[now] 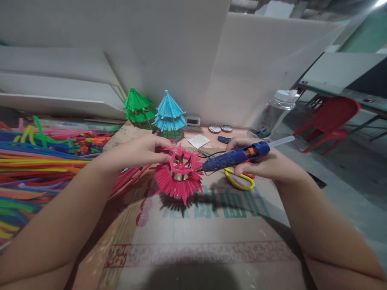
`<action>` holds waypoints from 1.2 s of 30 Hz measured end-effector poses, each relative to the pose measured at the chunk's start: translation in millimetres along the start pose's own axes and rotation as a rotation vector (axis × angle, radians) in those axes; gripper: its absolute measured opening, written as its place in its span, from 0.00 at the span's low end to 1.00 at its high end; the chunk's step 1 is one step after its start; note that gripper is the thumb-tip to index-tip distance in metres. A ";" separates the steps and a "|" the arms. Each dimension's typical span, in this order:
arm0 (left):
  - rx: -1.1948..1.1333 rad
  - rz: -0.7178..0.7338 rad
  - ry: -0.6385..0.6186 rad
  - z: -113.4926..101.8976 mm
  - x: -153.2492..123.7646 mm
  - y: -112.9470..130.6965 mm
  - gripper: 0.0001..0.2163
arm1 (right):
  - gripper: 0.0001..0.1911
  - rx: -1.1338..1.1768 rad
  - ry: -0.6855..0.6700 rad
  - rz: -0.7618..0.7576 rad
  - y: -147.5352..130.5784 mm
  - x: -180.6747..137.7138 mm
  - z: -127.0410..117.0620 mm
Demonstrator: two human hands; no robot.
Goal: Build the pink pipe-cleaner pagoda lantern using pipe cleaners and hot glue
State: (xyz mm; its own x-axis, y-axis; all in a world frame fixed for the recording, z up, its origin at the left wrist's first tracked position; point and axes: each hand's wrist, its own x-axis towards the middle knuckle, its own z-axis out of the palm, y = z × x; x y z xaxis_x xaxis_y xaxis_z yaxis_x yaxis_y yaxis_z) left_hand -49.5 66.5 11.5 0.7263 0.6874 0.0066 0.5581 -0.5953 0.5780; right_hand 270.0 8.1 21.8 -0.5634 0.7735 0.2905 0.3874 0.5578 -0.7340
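Observation:
My left hand [148,151] pinches the far left edge of a pink pipe-cleaner pavilion model [179,183], holding it above the cardboard. Its fringed roof pieces flare outward around an open frame in the middle. In my right hand [254,161] is a blue hot glue gun [236,156], with a clear glue stick [281,141] poking out of its back. The nozzle points left and meets or nearly meets the model's right side; whether they touch I cannot tell. Yellow-handled scissors [242,185] lie beneath my right hand.
Green [136,105] and light blue [169,112] pavilion models stand by the white wall. Bundles of colourful pipe cleaners [39,173] fill the left side. A clear bottle [273,114] stands at the back right, near two round tins [220,128]. Printed cardboard [211,237] covers the table.

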 end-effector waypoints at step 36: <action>-0.248 -0.127 0.441 -13.2 -13.9 -11.0 0.25 | 0.15 -0.229 0.335 0.608 140.2 74.0 16.7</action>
State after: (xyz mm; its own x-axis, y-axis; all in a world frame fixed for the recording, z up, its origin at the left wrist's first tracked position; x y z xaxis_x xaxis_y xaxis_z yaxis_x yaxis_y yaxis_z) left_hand -71.0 69.0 15.9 0.3909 0.8897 0.2361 0.4800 -0.4159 0.7725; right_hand 270.5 138.6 -69.8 0.0389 0.9967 0.0718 0.7242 0.0214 -0.6893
